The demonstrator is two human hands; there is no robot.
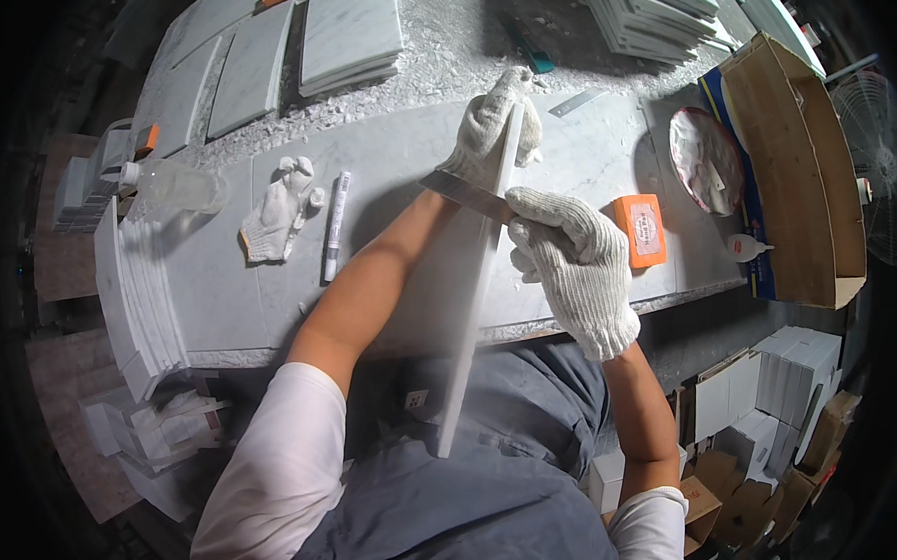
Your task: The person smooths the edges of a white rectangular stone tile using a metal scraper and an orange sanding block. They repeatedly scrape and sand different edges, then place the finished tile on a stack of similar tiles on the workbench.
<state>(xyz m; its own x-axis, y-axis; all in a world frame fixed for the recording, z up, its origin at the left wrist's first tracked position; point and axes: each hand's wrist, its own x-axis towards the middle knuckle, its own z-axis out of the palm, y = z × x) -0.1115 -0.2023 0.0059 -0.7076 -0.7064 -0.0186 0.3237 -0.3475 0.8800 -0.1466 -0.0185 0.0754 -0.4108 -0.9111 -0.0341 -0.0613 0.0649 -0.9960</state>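
Observation:
A long white marble tile point(479, 289) stands on its narrow edge, its near end by my lap and its far end over the worktable. Around that far end wraps my left hand point(494, 128), in a white knit glove, with its fingers partly hidden. My right hand point(573, 260), gloved alike, is closed on a flat metal scraper blade point(462, 192). The blade lies crosswise over the tile's upper edge and seems to touch it. Its grip end is hidden in my fingers.
Left on the marble-topped table point(215, 320) lie a spare glove point(280, 212), a white marker point(337, 225) and a clear bottle point(179, 187). Right are an orange block point(640, 232), a round dish point(705, 159) and a cardboard box point(794, 165). Tile stacks point(353, 34) stand farther back among chips.

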